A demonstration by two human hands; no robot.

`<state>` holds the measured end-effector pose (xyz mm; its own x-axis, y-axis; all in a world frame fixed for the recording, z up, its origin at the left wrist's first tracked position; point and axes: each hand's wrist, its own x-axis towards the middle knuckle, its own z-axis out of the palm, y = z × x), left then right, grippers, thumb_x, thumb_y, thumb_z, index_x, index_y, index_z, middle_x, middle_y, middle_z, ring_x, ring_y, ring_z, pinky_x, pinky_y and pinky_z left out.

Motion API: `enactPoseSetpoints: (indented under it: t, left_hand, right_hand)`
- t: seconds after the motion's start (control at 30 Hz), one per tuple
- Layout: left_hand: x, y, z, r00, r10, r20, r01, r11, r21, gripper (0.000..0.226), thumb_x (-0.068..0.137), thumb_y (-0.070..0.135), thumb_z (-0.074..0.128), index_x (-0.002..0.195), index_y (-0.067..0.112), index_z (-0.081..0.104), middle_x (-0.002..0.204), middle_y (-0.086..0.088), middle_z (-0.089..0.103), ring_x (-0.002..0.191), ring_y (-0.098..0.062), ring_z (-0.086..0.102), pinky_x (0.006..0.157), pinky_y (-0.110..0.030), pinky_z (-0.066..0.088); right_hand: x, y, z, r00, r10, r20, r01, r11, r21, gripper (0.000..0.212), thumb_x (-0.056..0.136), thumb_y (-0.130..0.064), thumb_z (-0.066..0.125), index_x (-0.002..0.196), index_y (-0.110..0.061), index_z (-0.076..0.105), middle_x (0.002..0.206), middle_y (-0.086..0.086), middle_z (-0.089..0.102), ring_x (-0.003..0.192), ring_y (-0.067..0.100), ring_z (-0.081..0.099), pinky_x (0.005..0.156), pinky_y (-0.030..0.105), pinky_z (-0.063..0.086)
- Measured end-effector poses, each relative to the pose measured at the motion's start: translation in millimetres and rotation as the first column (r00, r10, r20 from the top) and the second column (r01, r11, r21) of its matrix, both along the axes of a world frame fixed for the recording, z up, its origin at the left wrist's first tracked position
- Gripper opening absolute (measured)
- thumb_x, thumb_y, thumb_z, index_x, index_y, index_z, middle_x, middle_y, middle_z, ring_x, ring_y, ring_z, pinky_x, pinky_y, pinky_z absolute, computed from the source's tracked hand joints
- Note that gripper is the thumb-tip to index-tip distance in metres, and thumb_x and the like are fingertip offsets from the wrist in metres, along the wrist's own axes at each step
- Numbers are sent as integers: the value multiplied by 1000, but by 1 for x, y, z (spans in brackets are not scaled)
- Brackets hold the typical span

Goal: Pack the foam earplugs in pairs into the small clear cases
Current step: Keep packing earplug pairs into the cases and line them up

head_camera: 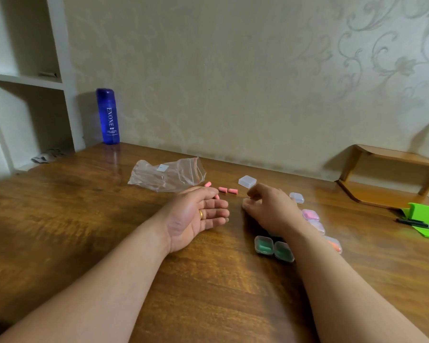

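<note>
hands lying just short of pink earplugs (222, 189)

left hand (196, 216) is lying palm up on the table (84, 219), fingers loosely straight, holding nothing. right hand (270, 209) is curling its fingers; whether it is pinching anything is unclear. the earplugs are lying just beyond the left fingertips, a clear case (247, 181) sitting beyond the right hand.

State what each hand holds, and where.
Left hand: open, palm up, nothing held. Right hand: fingers curled downward; whether they pinch anything cannot be told.
</note>
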<state>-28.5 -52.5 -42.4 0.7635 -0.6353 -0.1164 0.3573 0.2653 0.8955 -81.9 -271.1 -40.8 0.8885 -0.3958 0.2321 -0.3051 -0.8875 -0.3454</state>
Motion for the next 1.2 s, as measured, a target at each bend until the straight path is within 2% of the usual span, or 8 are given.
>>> enactPoseSetpoints:
  t: [0.2,0.33,0.43,0.53,0.77,0.87,1.03,1.2]
  left_hand:
    - [2,2,-3,1000,12,16,-12,999,-42,35,107,15,63,139,2,59,113,-22,73,96,-30,74,79,-37,66]
    - [6,1,-2,984,141,104,-127,983,-129,27,108,11,61,135,8,63,106,-19,75,94,-27,72,78,-37,63]
    - [10,-1,-5,917,276,288,-277,960,-37,23,109,18,60,130,15,67,107,-14,75,90,-20,71,78,-36,61]
    - [9,-4,-10,864,257,432,-309,950,53,19,109,26,62,126,22,68,109,-10,76,91,-19,71,78,-34,60]
    - [9,-5,-15,832,166,529,-273,953,131,16,107,29,64,121,27,70,110,-6,78,93,-21,72,78,-34,58]
    - [9,-7,-16,835,158,527,-270,952,142,16,106,29,65,121,27,70,109,-6,78,93,-22,72,78,-35,59]
    - [9,-7,-17,837,161,523,-269,954,136,16,106,28,66,121,26,71,107,-8,78,91,-21,72,78,-34,59]
    - [11,-6,-15,837,157,525,-263,955,135,15,106,28,66,120,27,72,105,-6,78,91,-21,72,79,-35,59]
  right_hand:
    - [-2,4,1,1000,-3,31,1,998,64,41,95,-47,64,134,-37,63,134,-16,69,126,16,61,111,49,47]
    - [2,3,6,996,-44,80,33,991,133,39,96,-37,62,135,-33,65,134,-13,70,125,16,63,108,45,50]
    - [10,-3,18,994,-65,83,53,988,145,39,98,-33,59,136,-29,67,135,-8,71,123,18,64,102,38,51]
    - [18,-25,23,990,-130,50,125,988,90,42,97,-33,56,138,-32,65,138,-4,70,125,24,64,109,46,50]
    - [20,-76,17,944,-322,-66,318,946,-59,48,101,-27,54,148,-33,57,147,8,60,132,33,53,111,56,44]
    - [21,-91,12,923,-368,-111,358,928,-99,39,98,-30,63,137,-32,64,127,6,68,118,30,59,106,53,47]
    - [27,-92,6,908,-378,-182,369,926,-86,6,88,-21,76,93,-21,72,84,3,72,79,24,69,86,45,62]
    - [32,-86,15,950,-281,-137,279,960,-36,19,90,-17,71,107,-24,72,91,0,72,82,21,71,80,42,65]
